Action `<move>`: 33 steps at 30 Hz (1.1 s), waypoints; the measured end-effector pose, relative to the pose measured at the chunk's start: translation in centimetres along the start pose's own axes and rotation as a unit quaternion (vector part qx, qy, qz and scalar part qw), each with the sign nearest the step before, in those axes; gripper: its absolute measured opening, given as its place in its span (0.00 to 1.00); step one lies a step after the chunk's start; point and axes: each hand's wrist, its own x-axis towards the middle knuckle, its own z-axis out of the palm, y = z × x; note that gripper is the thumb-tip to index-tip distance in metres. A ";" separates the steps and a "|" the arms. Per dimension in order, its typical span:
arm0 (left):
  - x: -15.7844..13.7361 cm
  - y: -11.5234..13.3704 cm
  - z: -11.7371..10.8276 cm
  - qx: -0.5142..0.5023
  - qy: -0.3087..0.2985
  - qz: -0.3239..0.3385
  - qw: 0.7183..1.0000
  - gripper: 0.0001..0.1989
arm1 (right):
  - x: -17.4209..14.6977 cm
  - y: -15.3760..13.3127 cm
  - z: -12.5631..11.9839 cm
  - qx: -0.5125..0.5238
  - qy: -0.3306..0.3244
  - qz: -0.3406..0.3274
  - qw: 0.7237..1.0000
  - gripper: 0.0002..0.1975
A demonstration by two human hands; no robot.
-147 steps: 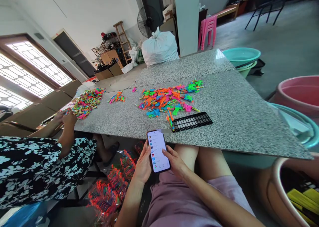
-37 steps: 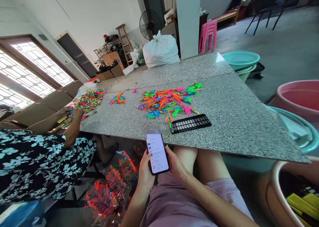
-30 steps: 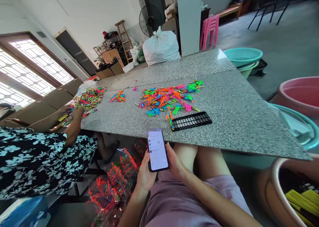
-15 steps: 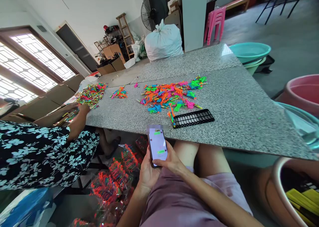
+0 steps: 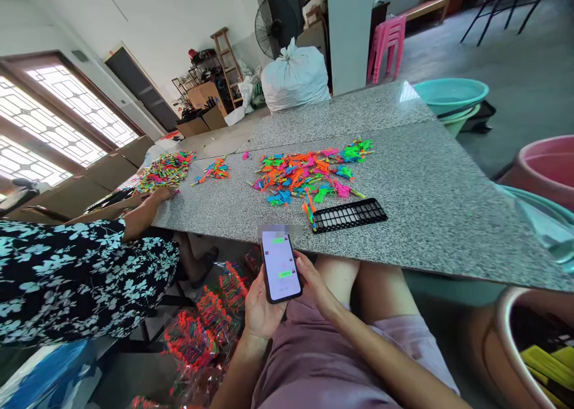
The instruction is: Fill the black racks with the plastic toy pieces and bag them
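A smartphone (image 5: 281,271) with a chat page lit on its screen is held over my lap, below the table edge. My left hand (image 5: 263,306) cradles it from beneath and along its left side. Against its right edge rests my right hand (image 5: 315,282), thumb off the screen and the other fingers partly hidden behind the phone. On the table ahead lies a black plastic grid tray (image 5: 350,215), with a few coloured pieces at its left end. Behind the tray spreads a pile of small bright plastic pieces (image 5: 305,173) in orange, green, blue and pink.
A co-worker in a floral garment (image 5: 81,271) sits at the left, one hand by another coloured heap (image 5: 168,170). Clear bags of orange pieces (image 5: 192,337) lie on the floor. Tubs (image 5: 451,92) and a large bin (image 5: 497,325) stand right of the granite table (image 5: 439,205).
My right thumb has lifted off the screen to the phone's edge, and the phone has shifted slightly left. A new line shows in the chat. The co-worker's hand has moved right along the table.
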 end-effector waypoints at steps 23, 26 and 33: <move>-2.5 6.6 1.1 0.120 -0.059 0.139 0.981 0.51 | 1.2 2.5 -2.9 -0.289 -0.112 -0.006 0.951 0.42; -3.3 6.5 1.0 0.108 -0.076 0.137 0.982 0.50 | 0.9 2.3 -2.9 -0.419 -0.122 -0.117 0.892 0.29; -3.8 6.3 0.7 0.055 -0.092 0.155 0.982 0.52 | 0.7 2.3 -3.2 -0.693 -0.162 -0.126 0.691 0.11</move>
